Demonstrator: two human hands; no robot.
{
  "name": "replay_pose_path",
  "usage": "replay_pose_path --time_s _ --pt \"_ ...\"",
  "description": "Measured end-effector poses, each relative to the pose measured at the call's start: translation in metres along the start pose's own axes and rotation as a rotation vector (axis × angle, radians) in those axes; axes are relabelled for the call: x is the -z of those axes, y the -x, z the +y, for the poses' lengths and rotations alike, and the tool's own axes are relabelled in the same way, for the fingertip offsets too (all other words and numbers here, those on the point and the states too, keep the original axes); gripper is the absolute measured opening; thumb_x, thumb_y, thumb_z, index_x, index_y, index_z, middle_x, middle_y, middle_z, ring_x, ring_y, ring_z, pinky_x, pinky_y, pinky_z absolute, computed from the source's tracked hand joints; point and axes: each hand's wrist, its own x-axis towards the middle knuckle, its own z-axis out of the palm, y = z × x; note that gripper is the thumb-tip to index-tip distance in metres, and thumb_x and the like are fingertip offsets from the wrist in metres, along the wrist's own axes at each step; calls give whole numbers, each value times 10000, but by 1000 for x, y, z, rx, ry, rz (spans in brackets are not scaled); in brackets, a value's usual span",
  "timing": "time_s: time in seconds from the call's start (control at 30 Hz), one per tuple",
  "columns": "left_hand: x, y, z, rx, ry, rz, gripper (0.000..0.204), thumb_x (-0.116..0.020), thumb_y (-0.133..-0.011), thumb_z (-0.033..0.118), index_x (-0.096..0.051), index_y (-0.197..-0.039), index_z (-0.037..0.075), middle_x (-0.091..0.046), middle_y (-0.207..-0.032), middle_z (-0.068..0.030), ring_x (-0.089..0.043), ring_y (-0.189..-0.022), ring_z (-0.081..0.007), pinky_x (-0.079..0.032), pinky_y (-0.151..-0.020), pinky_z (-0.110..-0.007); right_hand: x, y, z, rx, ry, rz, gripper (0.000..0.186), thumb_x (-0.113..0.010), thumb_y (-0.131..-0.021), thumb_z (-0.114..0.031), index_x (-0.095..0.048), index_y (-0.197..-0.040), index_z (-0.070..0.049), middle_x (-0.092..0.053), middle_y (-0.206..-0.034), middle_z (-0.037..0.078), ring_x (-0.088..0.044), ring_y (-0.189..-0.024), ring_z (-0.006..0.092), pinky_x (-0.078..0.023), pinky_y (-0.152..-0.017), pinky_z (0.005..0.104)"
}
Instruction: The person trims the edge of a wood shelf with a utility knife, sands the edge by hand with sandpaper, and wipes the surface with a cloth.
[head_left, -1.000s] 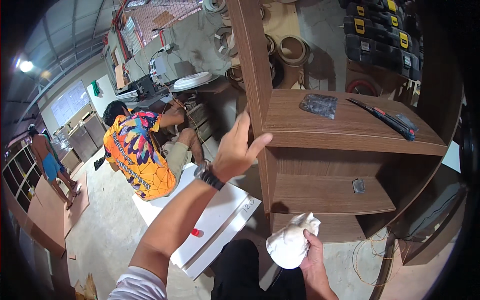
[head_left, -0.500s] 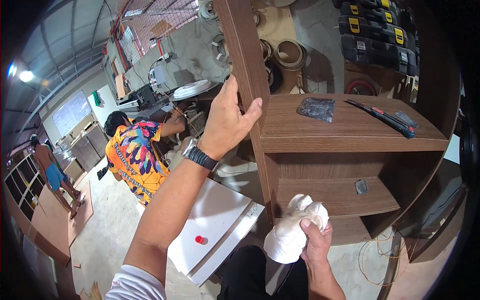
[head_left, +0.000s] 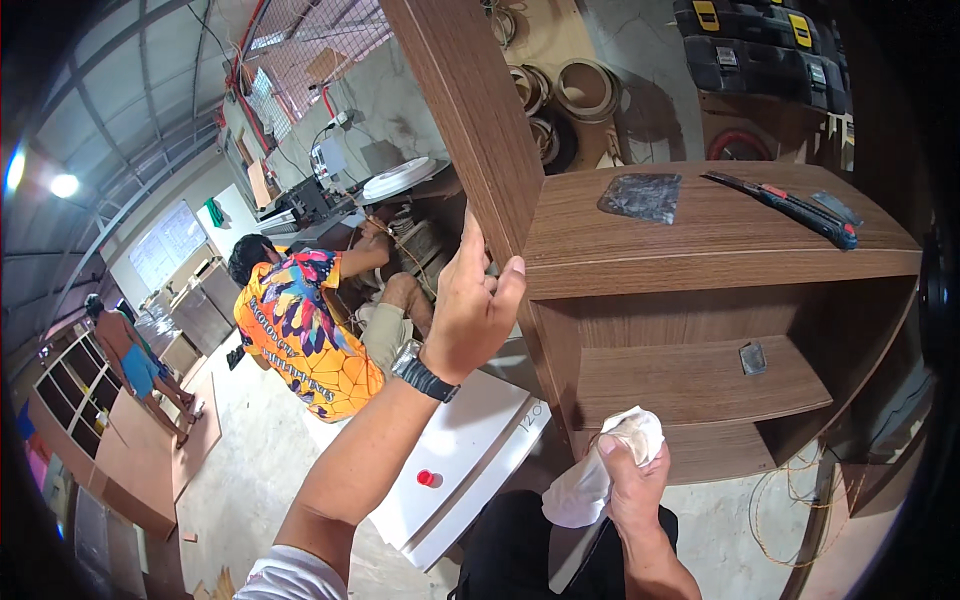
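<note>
My left hand point(head_left: 470, 310) is raised against the side edge of the brown wooden upright panel point(head_left: 460, 90), thumb apart and fingers extended, slightly bent, with nothing visible in them. My right hand point(head_left: 635, 485) grips a bunched white cloth point(head_left: 582, 485) low in front of the cabinet. On the cabinet's upper shelf point(head_left: 570, 240) lie a dark smudged square sheet point(head_left: 638, 198), a black-and-red utility knife point(head_left: 780, 208) and a small translucent piece point(head_left: 838, 208). A small square piece point(head_left: 752, 358) rests on the shelf below.
A crouching person point(head_left: 300, 320) works to the left beside white boards point(head_left: 460, 440) with a red cap point(head_left: 428, 479). Another person point(head_left: 140, 365) stands farther left. Black cases point(head_left: 760, 70) and coiled rolls point(head_left: 585, 90) sit behind the cabinet; wires point(head_left: 800, 500) lie on the floor at right.
My left hand went up the panel's edge, then came down again to a lower point. My right hand still holds the cloth, now bunched narrower. The view has shifted slightly.
</note>
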Motion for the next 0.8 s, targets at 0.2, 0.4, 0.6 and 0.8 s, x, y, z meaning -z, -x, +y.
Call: replay_pose_path --time_s 0.2,0.4,0.6,0.8 --pt "-12 8 20 121 -221 105 597 -554 -947 15 -345 -1479 -158 -658 -1182 -321 -719 -958 -426 -588 -784 -423 14 11 13 -26 123 6 220 -700 -906 -3 -615 -1108 -21 -679 -922 8 -602 -791 76 -502 -734 246" --pt "-27 -9 25 49 -402 322 449 -555 -921 23 -465 -1332 -135 -695 -936 -303 -688 -811 -479 -563 -690 -497 20 17 21 -75 185 0 226 -674 -906 8 -611 -1121 -28 -684 -920 21 -622 -820 86 -509 -752 255" --pt "-43 -10 34 191 -414 387 523 -569 -880 37 -436 -1349 -153 -681 -925 -343 -687 -811 -493 -554 -692 -523 18 24 13 -63 151 6 226 -660 -906 26 -603 -1119 -24 -684 -924 32 -628 -830 91 -509 -760 257" --pt "-25 14 12 234 123 299 395 -527 -1014 42 -513 -1388 -83 -712 -1166 -130 -659 -1072 -173 -510 -929 -319 27 21 15 -54 132 -21 237 -708 -901 -1 -604 -1112 -28 -673 -926 19 -612 -797 81 -499 -732 247"
